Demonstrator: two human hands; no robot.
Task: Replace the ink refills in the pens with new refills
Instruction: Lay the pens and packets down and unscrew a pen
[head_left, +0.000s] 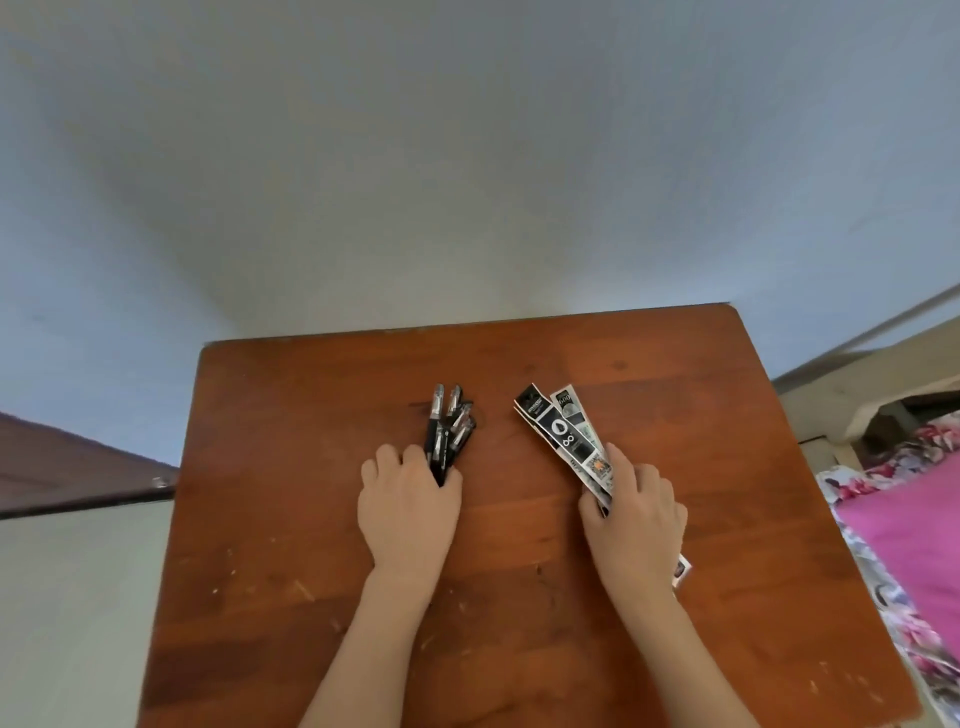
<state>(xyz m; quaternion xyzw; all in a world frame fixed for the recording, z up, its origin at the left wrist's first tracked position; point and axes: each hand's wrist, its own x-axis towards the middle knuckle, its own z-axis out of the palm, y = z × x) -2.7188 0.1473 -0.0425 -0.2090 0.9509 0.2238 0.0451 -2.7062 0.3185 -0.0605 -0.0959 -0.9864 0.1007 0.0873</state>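
A bunch of several black pens (450, 426) with silver clips lies on the brown wooden table (311, 467), tips pointing away from me. My left hand (408, 506) is closed around their near ends. My right hand (635, 512) grips a fan of flat black-and-white refill packets (563, 434) by their near part; the packets point up and to the left. A corner of one packet (681, 569) sticks out below my right wrist. The two bundles are apart, with bare table between them.
The table stands against a pale wall (467, 156). A bed with pink floral bedding (904, 545) is close on the right. A dark brown ledge (67, 467) juts in at the left. The table's near half shows scratches.
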